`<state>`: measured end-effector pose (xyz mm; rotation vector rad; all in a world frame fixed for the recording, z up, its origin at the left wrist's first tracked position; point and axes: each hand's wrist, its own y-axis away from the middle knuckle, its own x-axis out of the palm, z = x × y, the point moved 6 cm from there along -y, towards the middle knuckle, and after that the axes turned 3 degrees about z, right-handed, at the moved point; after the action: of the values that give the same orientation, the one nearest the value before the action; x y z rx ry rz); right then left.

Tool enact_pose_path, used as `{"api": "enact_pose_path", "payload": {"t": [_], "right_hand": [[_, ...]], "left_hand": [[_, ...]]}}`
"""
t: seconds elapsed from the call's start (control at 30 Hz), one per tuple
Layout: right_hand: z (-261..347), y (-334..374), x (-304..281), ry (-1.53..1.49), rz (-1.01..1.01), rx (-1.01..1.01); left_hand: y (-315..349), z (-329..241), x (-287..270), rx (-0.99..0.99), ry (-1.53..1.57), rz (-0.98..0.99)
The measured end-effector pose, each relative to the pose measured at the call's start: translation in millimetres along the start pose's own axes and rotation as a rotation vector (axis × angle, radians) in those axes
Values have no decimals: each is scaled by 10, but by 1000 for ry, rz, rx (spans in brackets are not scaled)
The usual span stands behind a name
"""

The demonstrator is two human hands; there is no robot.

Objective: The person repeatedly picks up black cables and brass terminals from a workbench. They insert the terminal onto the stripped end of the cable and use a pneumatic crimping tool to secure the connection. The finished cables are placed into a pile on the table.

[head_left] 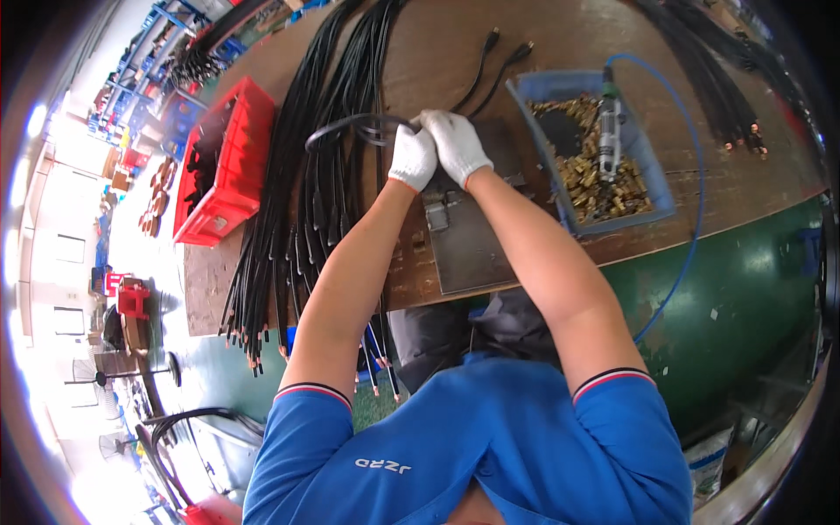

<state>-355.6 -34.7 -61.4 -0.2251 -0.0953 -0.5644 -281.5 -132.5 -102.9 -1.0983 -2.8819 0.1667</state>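
Black cable (328,129), looped: seemed light but springy, best held just beside the bend, where my gloved fingers (434,122), both hands touching, pinched it.

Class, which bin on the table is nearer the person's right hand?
The blue bin, holding gold-coloured pieces, right of the right hand; the red bin stands farther off, at left.

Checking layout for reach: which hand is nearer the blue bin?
Right. The right hand is to the left of the blue bin, with a gap between them; the left hand is farther left, on the right hand's far side from the bin.
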Motion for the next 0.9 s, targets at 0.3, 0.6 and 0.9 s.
{"api": "enact_pose_path", "payload": {"t": [0.3, 0.6, 0.9], "right_hand": [[467, 1150, -432, 214, -248, 73], [1046, 1825, 78, 451, 28, -387], [1207, 1809, 197, 577, 60, -505]], "left_hand": [[1035, -853, -31, -334, 417, -189], [1807, -709, 362, -462, 1122, 95], [1836, -561, 432, -559, 1358, 227]]}}
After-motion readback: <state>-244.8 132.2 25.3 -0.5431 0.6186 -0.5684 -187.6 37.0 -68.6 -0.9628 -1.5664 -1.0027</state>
